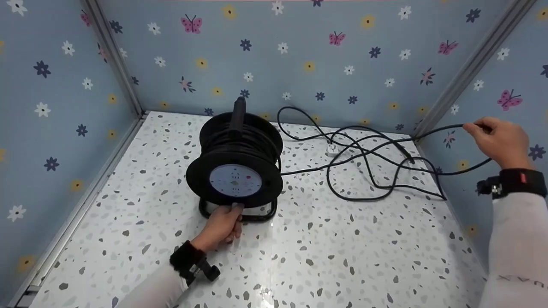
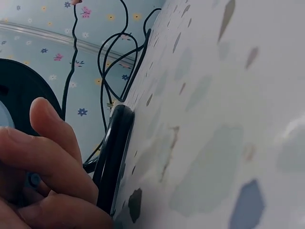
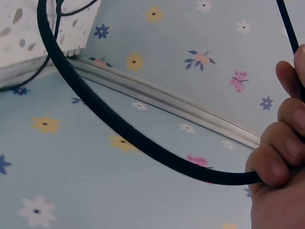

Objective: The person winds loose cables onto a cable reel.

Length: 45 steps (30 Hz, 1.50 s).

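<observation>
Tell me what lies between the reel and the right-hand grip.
In the head view, tangled loops of black cable and a white plug lie on the speckled surface between the reel and right-hand grip.

Reel point(image 2: 31, 90) cut off in L-wrist view; panel point(image 1: 235, 180) details v. small, prob. sockets.

The right hand point(image 1: 501, 139) is curled and raised, the left hand point(image 1: 221, 226) (likewise curled) lower.
</observation>
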Each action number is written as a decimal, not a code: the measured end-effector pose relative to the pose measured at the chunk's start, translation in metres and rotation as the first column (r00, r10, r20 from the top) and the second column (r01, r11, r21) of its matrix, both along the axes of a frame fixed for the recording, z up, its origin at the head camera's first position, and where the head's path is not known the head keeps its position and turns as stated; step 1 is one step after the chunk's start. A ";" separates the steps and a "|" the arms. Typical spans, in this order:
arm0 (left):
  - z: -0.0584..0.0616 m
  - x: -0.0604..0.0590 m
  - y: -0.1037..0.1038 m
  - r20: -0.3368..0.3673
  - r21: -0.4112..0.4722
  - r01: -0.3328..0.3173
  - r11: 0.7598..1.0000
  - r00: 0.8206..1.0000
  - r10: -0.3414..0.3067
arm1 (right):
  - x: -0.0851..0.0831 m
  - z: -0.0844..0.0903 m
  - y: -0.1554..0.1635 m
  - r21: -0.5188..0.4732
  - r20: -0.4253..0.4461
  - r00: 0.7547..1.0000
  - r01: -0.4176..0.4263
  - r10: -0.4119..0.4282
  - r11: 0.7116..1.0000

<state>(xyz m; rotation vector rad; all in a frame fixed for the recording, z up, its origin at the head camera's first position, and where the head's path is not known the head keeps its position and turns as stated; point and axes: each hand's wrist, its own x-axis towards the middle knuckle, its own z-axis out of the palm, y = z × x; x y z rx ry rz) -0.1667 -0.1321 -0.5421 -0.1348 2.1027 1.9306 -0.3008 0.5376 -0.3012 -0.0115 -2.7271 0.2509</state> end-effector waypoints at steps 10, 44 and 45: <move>0.002 0.000 -0.012 -0.022 0.061 0.011 0.998 1.000 -0.010 | 0.001 0.036 -0.012 0.352 -0.017 0.998 -0.057 0.067 0.934; 0.046 0.008 -0.069 -0.034 0.232 -0.230 0.945 0.969 0.245 | 0.005 -0.072 -0.047 0.016 0.174 0.923 -0.351 0.343 0.936; 0.048 0.008 -0.070 -0.033 0.240 -0.235 0.942 0.968 0.250 | 0.005 -0.074 -0.049 0.013 0.172 0.922 -0.353 0.346 0.935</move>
